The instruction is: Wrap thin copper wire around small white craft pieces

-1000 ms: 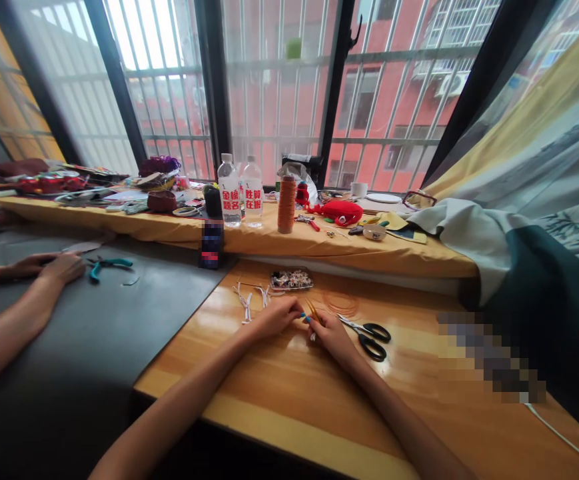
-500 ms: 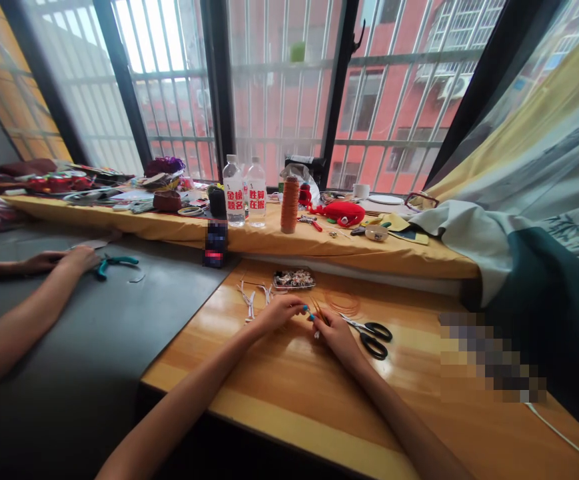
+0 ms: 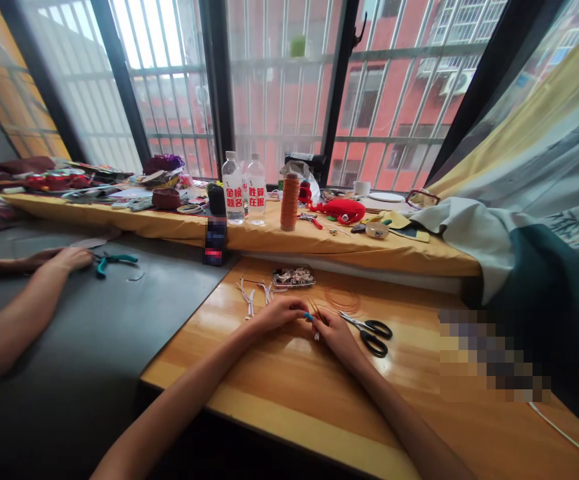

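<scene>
Your right hand [image 3: 335,331] has a firm hold of the gold-coloured tweezers [image 3: 318,314], tips pointing up and away from you. A small white piece [image 3: 316,336] shows beneath that hand's fingers; you appear to be pinching it there, though this cannot be confirmed. Your left hand [image 3: 284,312] has its fingertips drawn together close to the right's; whether they grasp anything cannot be told. Bringing both hands together just above the table probably steadies such fine handling.

The scissors [image 3: 375,339] lie partly open, handles toward your right, presumably for easy reach. White strips [image 3: 249,300], a clear tray [image 3: 313,283] of small pieces and a coil of orange cord [image 3: 344,301] sit beyond your hands, likely so placed to leave your near side free.

The surface is a glossy wooden table [image 3: 409,407], abutting a grey worktop [image 3: 119,333] where a co-worker's hand [image 3: 75,259] rests beside teal pliers [image 3: 119,258]. Beyond, a cloth-covered ledge [image 3: 394,253] bears bottles [image 3: 233,197], an orange spool [image 3: 289,205] and assorted clutter, under barred windows [image 3: 279,100]
</scene>
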Motion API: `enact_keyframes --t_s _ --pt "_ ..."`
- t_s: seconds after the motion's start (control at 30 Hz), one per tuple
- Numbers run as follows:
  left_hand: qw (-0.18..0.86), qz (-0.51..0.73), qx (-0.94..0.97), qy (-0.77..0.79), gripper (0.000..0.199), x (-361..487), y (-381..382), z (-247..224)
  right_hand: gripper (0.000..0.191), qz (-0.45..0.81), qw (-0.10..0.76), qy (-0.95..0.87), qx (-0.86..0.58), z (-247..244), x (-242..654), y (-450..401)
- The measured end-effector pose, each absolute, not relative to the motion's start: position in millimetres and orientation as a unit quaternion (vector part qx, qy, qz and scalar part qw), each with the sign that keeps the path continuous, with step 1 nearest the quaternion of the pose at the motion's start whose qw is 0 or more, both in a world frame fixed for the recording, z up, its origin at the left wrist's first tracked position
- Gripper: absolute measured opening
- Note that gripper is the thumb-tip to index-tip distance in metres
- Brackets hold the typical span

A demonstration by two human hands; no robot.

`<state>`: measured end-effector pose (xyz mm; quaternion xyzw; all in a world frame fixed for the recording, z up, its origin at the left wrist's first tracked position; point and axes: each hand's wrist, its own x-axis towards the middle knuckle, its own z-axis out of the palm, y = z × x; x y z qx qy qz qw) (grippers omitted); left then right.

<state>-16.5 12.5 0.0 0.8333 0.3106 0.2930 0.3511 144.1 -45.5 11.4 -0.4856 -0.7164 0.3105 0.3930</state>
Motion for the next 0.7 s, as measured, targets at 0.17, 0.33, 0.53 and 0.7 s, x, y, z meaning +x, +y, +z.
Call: enact_keyframes --t_s 0.17,0.33,0.53,0.7 --pt "0.285 0.309 0.848 0.322 0.019 -13 7 2 0.020 0.319 0.392 -0.716 -0.482 10 144 -45" --pt "0.203 0.359 0.839 0.354 0.017 -12 6 4 0.013 0.342 0.408 -0.685 -0.497 10 145 -43" --pt "0.117 0.369 0.857 0.339 0.016 -13 2 3 0.014 0.399 0.417 -0.649 -0.496 11 145 -43" --pt "0.072 0.355 0.883 0.298 0.021 -14 -5 8 0.014 0.459 0.406 -0.629 -0.479 11 146 -43"
